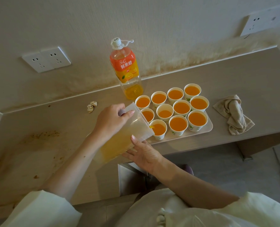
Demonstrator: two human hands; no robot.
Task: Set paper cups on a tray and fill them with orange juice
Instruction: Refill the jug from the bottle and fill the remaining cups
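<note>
1. Step in hand: pouring. A translucent jug [124,136] of orange juice is tipped over the left end of the tray [208,126], and a thin stream falls from its spout into the front-left cup [158,129].
2. Hands: the left hand [113,118] has its fingers curled round the handle at the top of the jug. The right hand [144,153] lies spread beneath the jug's lower side, fingers straight and thumb pressed against the wall, carrying weight rather than gripping.
3. Task's things: eleven paper cups [181,107] are countable on the tray, which sits near the desk's [54,122] front edge, right of centre. All show juice. The second cup of the middle row [165,112] looks lower than its neighbours. The jug may hide a further cup; this cannot be told.
4. Progress, as judged: near the end, since this appears to be the last cup to be filled.
5. Next move calls for: righting the jug promptly as the level nears the rim, with the spout kept over the cup to avoid drips, then topping up the low cup.
6. Other items: a nearly empty juice bottle [126,68] at the back edge, and a cloth [234,113] right of the tray.
</note>
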